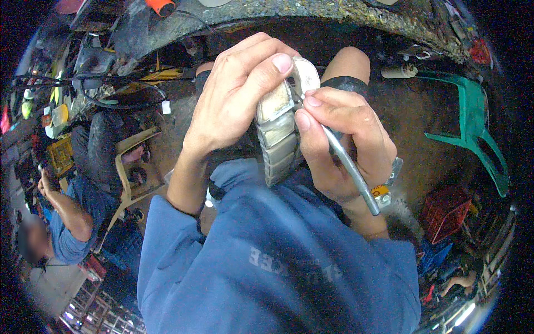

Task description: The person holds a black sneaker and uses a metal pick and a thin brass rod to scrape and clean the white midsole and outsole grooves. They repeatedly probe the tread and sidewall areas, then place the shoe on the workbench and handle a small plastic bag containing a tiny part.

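My left hand [239,94] is closed around a pale, segmented piece [275,139], shaped like a shoe sole, its rounded white end [306,75] upright beside my thumb. My right hand [347,139] grips a thin grey metal rod [353,172], with thumb and forefinger pinched near its upper end, against the inner edge of the white end. The rod slants down to the right across my palm. Its tip is mostly hidden by my fingertips. Both hands are above my lap.
A worn, speckled bench edge [278,14] crosses ahead, with an orange object [161,6] and cables. A co-worker [75,217] sits at left by a beige plastic chair [123,172]. At right are a green plastic chair [467,122] and a red crate [445,209].
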`<state>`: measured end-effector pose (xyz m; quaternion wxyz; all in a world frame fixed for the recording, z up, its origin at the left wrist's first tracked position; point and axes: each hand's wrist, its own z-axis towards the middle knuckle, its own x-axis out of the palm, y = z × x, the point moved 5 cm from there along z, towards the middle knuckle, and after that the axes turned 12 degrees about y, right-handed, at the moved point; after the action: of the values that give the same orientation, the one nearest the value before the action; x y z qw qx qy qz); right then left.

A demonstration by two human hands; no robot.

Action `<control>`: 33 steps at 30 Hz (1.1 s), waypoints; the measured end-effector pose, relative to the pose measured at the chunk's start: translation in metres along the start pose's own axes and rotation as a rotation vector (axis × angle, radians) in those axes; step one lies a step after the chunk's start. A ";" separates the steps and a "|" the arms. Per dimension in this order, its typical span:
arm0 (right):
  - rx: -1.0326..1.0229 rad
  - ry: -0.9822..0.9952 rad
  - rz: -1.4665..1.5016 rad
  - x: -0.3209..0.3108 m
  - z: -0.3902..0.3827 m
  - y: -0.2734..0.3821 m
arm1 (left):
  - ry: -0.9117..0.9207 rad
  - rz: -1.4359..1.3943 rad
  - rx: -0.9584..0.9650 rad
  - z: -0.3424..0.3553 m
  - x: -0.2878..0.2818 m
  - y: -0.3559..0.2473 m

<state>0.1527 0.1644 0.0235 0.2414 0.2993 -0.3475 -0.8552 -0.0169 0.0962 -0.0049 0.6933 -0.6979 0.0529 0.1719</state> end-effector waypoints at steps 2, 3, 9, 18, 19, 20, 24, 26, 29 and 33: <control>0.010 0.051 0.003 0.000 0.000 0.001 | 0.000 -0.003 0.004 0.000 0.000 0.001; 0.013 0.068 0.003 0.000 0.000 0.001 | 0.000 -0.004 0.006 0.001 0.000 0.001; 0.010 0.085 -0.016 0.002 0.001 0.001 | -0.004 0.022 0.006 0.000 0.000 0.000; 0.015 0.106 -0.040 0.001 0.000 0.000 | -0.014 0.039 -0.006 0.000 0.001 0.003; 0.025 0.106 -0.038 0.000 0.000 0.001 | -0.014 0.041 -0.004 0.000 0.002 0.002; 0.033 0.103 -0.032 0.000 -0.001 0.001 | -0.015 0.039 -0.004 0.000 0.002 0.002; 0.050 0.097 -0.023 -0.002 -0.003 0.002 | -0.008 0.041 -0.017 0.001 0.003 0.002; 0.061 0.106 -0.022 -0.001 -0.004 0.001 | -0.004 0.044 -0.024 0.001 0.004 0.001; 0.003 0.007 -0.011 -0.001 -0.005 -0.003 | -0.005 0.039 -0.025 0.000 0.005 0.000; -0.001 -0.008 -0.003 -0.001 -0.008 -0.004 | -0.005 0.023 -0.028 0.001 0.006 0.002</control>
<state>0.1576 0.1641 0.0162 0.2388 0.2965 -0.3475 -0.8569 -0.0116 0.0982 -0.0087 0.6815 -0.7064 0.0569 0.1824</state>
